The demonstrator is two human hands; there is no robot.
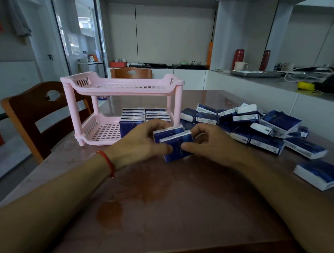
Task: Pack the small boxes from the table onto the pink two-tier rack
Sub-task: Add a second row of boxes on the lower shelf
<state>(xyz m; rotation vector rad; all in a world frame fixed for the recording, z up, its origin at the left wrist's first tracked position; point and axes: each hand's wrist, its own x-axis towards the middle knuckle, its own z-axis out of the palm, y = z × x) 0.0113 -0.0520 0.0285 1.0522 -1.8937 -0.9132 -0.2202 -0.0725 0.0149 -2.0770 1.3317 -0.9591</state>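
Head view: both forearms reach over the brown table (166,212) toward its middle; the hands meet just in front of the rack
Left hand (138,144): closed on the left side of two held boxes (174,143), thumb on the near face, fingers curled over the top; a red cord bracelet (108,163) circles the wrist
Right hand (209,141): closed on the right side of the same pair, thumb tip on the near face, fingers bent round the far edge
Held boxes: two blue-and-white packs pressed face to face, standing on edge and slightly tilted; whether their lower edge touches the table I cannot tell
Pink rack (122,88): stands toward the far left part of the table; upper tier bare; lower tier holds stacked boxes (144,115) in two rows against its right end, with one more upright at the front; the left part of the lower tier shows bare grid
Loose boxes (258,126): a jumbled heap on the right side of the table, just beside the rack's right legs; one single box (321,174) lies apart near the right edge
Chairs: one wooden chair (37,116) at the left edge; another behind the rack at the far edge
Counter (265,83): white, beyond the right edge; carries a metal tray, cups and cables
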